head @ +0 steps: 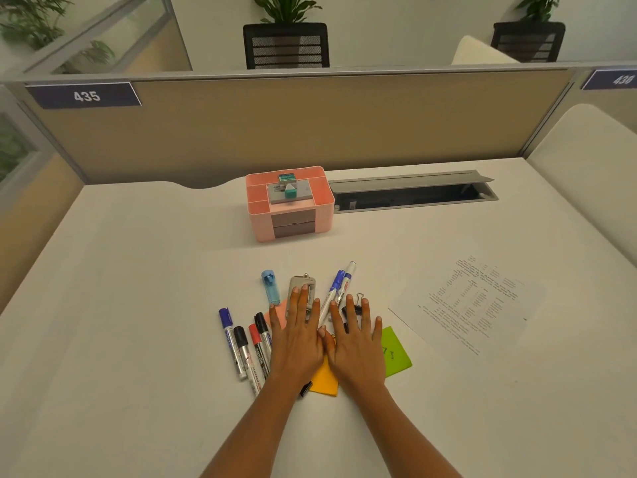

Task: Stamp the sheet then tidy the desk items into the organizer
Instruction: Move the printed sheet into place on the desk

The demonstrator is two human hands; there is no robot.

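Meanwhile both hands, left hand (pixel 298 334) and right hand (pixel 356 339), lay flat with fingers spread, gripping nothing, over clutter near the tabletop's front edge; the sheet (pixel 472 307) lay rightward, the organizer (pixel 293 215) toward the rear edge.

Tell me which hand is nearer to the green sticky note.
Right. The right hand lies flat beside the green sticky note, partly over its edge; the left hand lies farther left.

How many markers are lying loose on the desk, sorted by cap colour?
Blue caps: 3, one at the far left of the row and two beside the right hand
Black caps: 2
Red caps: 1
Total: 6 markers
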